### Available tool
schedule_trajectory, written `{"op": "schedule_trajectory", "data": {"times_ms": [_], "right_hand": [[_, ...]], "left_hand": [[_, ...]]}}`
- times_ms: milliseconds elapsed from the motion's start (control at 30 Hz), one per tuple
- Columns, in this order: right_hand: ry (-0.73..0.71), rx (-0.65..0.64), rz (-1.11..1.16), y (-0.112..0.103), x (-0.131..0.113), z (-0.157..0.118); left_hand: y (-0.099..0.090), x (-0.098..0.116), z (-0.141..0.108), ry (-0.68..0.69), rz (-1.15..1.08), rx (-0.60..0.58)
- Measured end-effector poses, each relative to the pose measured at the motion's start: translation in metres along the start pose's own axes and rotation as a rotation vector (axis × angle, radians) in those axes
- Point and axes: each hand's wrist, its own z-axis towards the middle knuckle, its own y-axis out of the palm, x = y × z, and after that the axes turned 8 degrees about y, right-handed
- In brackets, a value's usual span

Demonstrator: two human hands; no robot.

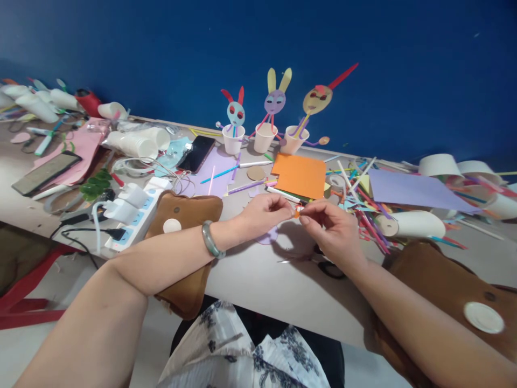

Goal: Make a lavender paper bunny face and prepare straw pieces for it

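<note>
Below the blue wall (pixel 161 48), the surface (pixel 246 277) carries, from the left, a power strip (pixel 139 210); then the left hand (pixel 264 215) pinches a tiny orange piece (pixel 298 211), which the right hand (pixel 337 231) also grips by fingertips; farther right lies a cup (pixel 420 224).

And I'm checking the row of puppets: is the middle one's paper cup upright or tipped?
Upright: the paper cup stands on its base, rim up, with the purple rabbit-eared puppet rising from it.
</note>
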Motion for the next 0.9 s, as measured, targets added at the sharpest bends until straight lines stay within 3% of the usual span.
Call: {"op": "schedule_trajectory", "data": {"times_ms": [67, 167, 400, 700, 833, 900], "right_hand": [[0.152, -0.061, 0.102, 0.002, -0.002, 0.001], [0.264, -0.109, 0.206, 0.003, -0.003, 0.003], [0.408, -0.148, 0.302, 0.004, -0.008, 0.002], [0.486, -0.207, 0.392, 0.008, 0.013, 0.001], [0.499, -0.173, 0.3, 0.008, 0.007, 0.007], [0.495, -0.196, 0.184, 0.008, 0.003, 0.01]], "left_hand": [[0.001, -0.001, 0.001, 0.054, 0.058, 0.006], [0.002, -0.004, 0.002, 0.083, 0.091, 0.027], [0.004, -0.007, 0.002, 0.083, 0.084, 0.025], [0.003, -0.008, 0.004, 0.047, 0.18, 0.016], [0.003, -0.01, -0.003, 0.061, 0.39, 0.033], [0.007, -0.009, -0.014, 0.139, 0.649, -0.11]]}}
